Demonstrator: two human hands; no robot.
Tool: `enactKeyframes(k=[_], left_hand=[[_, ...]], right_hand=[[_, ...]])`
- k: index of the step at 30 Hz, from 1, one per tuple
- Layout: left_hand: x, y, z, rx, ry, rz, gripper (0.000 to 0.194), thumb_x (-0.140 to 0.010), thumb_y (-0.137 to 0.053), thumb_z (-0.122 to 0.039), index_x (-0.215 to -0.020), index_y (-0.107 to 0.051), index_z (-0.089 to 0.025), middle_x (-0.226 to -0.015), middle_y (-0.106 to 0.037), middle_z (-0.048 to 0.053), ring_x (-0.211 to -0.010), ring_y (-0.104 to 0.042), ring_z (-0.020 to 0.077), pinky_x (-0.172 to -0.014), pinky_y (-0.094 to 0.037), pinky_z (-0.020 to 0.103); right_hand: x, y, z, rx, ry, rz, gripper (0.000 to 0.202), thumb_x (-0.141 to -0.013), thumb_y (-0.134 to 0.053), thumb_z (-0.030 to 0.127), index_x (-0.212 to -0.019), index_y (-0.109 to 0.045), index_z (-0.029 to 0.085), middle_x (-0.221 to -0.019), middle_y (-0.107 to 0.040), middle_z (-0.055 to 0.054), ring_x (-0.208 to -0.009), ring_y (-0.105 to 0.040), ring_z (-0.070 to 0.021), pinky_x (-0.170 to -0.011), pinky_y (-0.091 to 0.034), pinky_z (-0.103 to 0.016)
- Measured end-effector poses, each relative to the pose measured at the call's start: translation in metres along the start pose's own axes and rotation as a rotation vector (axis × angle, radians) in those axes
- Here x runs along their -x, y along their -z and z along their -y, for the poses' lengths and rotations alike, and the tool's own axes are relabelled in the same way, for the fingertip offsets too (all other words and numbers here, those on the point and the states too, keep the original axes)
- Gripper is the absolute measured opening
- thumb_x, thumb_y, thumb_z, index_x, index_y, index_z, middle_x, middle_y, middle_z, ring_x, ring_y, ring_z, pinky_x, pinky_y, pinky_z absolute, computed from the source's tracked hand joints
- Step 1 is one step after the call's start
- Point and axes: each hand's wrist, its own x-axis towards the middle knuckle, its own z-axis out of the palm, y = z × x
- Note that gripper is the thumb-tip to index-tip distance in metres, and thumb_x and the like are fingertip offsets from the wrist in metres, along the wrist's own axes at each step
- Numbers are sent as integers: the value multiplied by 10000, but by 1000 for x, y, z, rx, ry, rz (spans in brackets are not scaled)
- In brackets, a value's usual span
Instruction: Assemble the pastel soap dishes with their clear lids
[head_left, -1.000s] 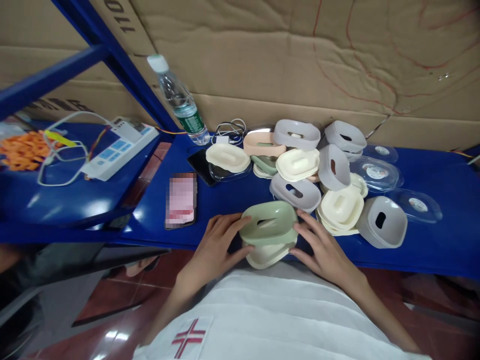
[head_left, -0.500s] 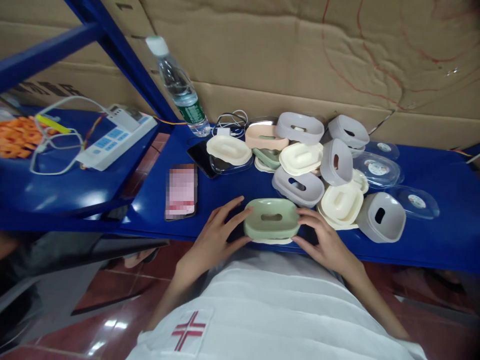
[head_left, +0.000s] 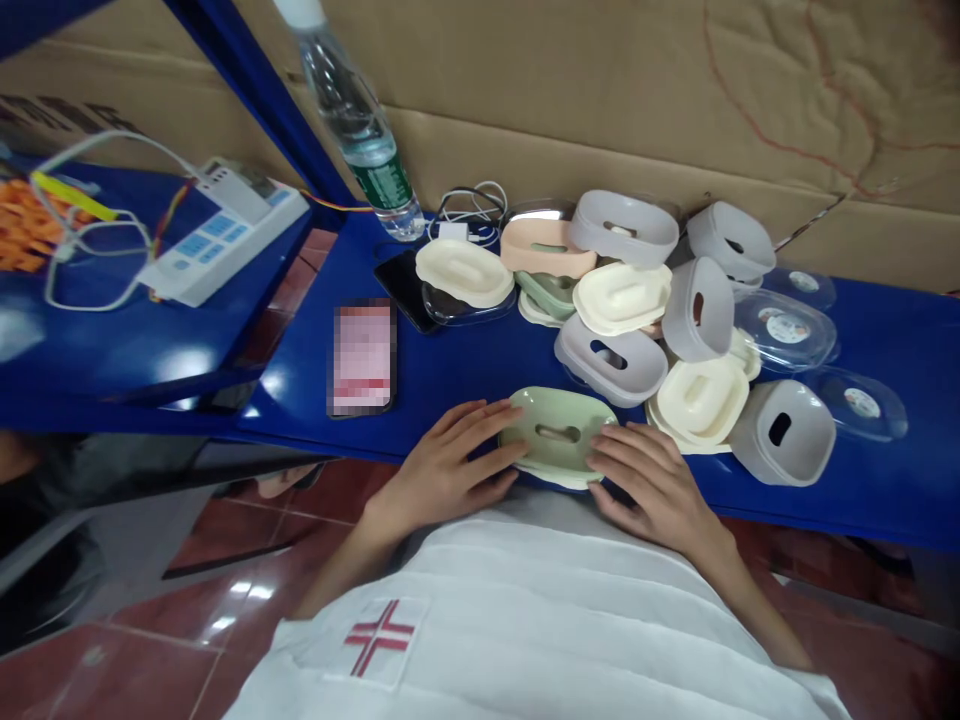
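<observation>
White plastic shows at far left: a power strip (head_left: 221, 248). Next, a water bottle (head_left: 366, 140) stands behind a phone (head_left: 364, 358) on the blue table (head_left: 450, 370). My left hand (head_left: 450, 462) has its grip clamped on the left end of the green dish (head_left: 559, 458), which is at the table's front edge. My right hand (head_left: 651, 482) has its grip clamped on the right end. Beyond it come a cream lid (head_left: 703, 402), a grey box (head_left: 799, 440) and a clear lid (head_left: 861, 402).
</observation>
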Motion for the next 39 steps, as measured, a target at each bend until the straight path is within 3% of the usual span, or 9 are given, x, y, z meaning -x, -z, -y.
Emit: enactKeyframes(k=[7, 13, 19, 22, 24, 28, 31, 34, 39], left_hand=[[-9, -5, -3, 34, -48, 30, 161, -1020, -759, -299, -1177, -749, -265, -1330, -777, 93, -1327, -711, 260, -1137, -597, 453], [-9, -9, -4, 44, -7, 114, 110, -1041, -727, -297, -1138, -778, -288, -1273, -794, 56, -1335, -706, 255, -1112, -611, 436], [-14, -2, -4, 60, -122, 32, 279, -983, -807, -363, -1233, -745, -256, -1211, -806, 71, -1242, -746, 255, -1079, -620, 405], [-29, 10, 6, -46, -132, -22, 412, -988, -797, -368, -1356, -693, -214, -1358, -754, 145, -1309, -712, 289, -1126, -589, 453], [-44, 18, 18, -212, -26, -30, 467, -1013, -753, -325, -1452, -646, -204, -1496, -671, 196, -1421, -636, 344, -1166, -549, 532], [-73, 24, 39, -507, 329, 140, 492, -1046, -632, -219, -1537, -616, -207, -1609, -572, 220, -1480, -557, 427, -1270, -305, 779], [-87, 19, 48, -578, 400, 215, 492, -1036, -604, -187, -1527, -634, -214, -1606, -576, 202, -1438, -580, 420, -1284, -199, 828], [-95, 15, 53, -606, 418, 239, 492, -1037, -597, -198, -1527, -631, -211, -1613, -561, 206, -1480, -536, 428, -1283, -202, 824], [-101, 14, 62, -642, 537, 250, 564, -1044, -525, -158, -1607, -528, -174, -1617, -541, 245, -1466, -540, 457, -1190, -403, 755]], right_hand=[[5, 10, -1, -63, 46, 69, 382, -979, -811, 282, -1335, -699, 198, -1222, -785, -104, -1257, -712, -265, -1089, -605, -470], [12, 8, -1, -76, 26, 87, 437, -1015, -715, 119, -1432, -678, 243, -1319, -773, -76, -1335, -677, -245, -1169, -571, -501], [7, 11, -2, -55, 5, 90, 365, -1015, -744, 213, -1379, -709, 205, -1360, -770, -89, -1349, -687, -251, -1199, -554, -496], [3, 12, -3, -2, 30, 48, 353, -1018, -761, 310, -1346, -717, 186, -1328, -781, -105, -1303, -711, -266, -1182, -550, -498], [1, 11, -4, -3, 52, 29, 375, -1021, -758, 319, -1359, -700, 168, -1329, -773, -126, -1297, -704, -272, -1160, -553, -491], [-3, 8, -6, -48, 76, -2, 354, -1010, -749, 227, -1350, -684, 150, -1343, -741, -156, -1307, -668, -279, -1108, -563, -470], [-3, 6, -7, -58, 61, -23, 323, -1012, -714, 162, -1334, -689, 155, -1356, -719, -159, -1269, -667, -277, -1065, -572, -460], [1, 6, -8, -83, 36, -41, 348, -1008, -703, 129, -1354, -683, 162, -1370, -703, -158, -1238, -667, -274, -1028, -578, -453], [6, 6, -10, -145, -10, -40, 374, -1003, -705, 115, -1373, -679, 161, -1405, -680, -160, -1236, -668, -275, -1031, -567, -456]])
